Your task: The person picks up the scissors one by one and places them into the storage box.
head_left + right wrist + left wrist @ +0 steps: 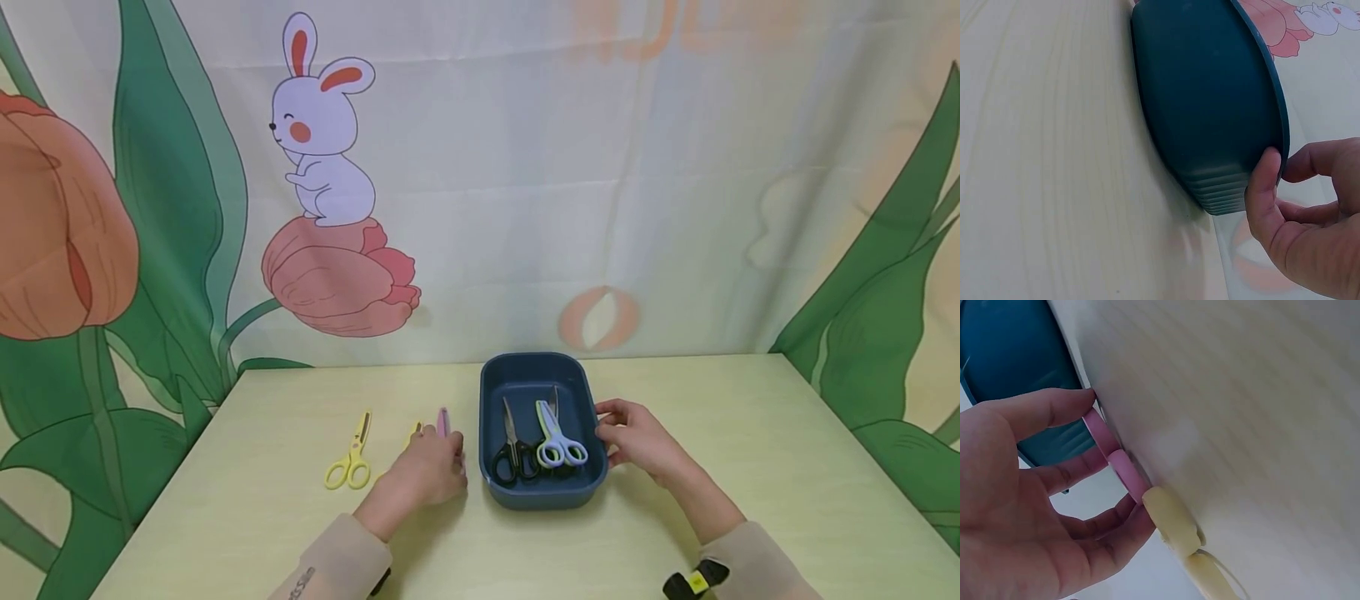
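Note:
My left hand [426,468] is on the table left of the dark blue bin, its thumb and fingers pinching the handle loops of pink scissors [1102,433]. Over the knuckles only the tip of the pink scissors [443,419] shows in the head view. Yellow scissors [1171,519] lie right beside the pink ones, mostly covered by the hand from above. At the right side of the bin [543,497], my right hand [637,435] grips the rim, thumb on the outer wall. Inside it lie black-handled scissors [512,458] and light blue scissors [553,435] overlapping others.
Another pair of yellow scissors [352,458] rests farther left on the pale wooden table [247,500]. Behind the table's far edge hangs a curtain [480,167] printed with a rabbit and tulips.

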